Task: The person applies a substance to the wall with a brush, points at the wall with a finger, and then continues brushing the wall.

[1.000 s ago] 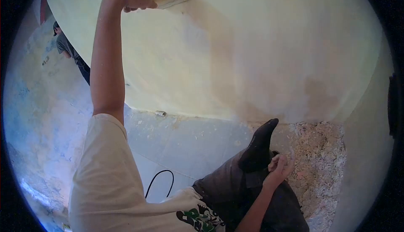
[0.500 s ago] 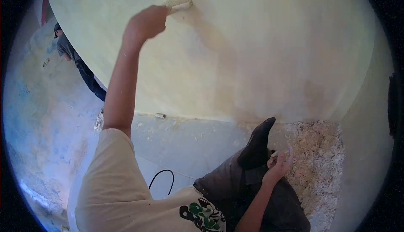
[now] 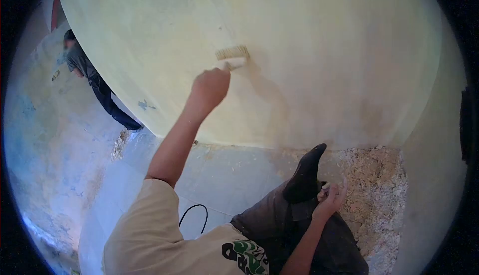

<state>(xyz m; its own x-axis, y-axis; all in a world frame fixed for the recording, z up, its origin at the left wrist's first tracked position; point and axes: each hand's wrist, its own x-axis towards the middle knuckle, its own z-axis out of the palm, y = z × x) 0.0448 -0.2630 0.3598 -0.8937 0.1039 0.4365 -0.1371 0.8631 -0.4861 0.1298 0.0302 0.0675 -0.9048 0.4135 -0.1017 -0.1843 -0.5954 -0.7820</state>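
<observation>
A wide flat brush (image 3: 232, 58) with pale bristles is gripped by its handle in my left hand (image 3: 212, 86). The bristles lie against, or very close to, the pale yellow curved wall (image 3: 324, 35), and a shadow falls to their right. My right hand (image 3: 331, 201) is by my bent leg, near the dark-socked foot (image 3: 305, 172). Its fingers are curled and look pale at the tips; whatever they might hold is too small to make out.
Pale flakes and debris (image 3: 376, 195) cover the floor at the right. A black cable (image 3: 194, 207) loops on the grey floor (image 3: 209, 175). At the far left another person (image 3: 92, 75) is beside the wall, past its edge. A paint-stained surface (image 3: 50, 140) spans the left side.
My left hand has brought the brush down and to the right along the wall, its bristles now pointing up. My right hand stays by my leg.
</observation>
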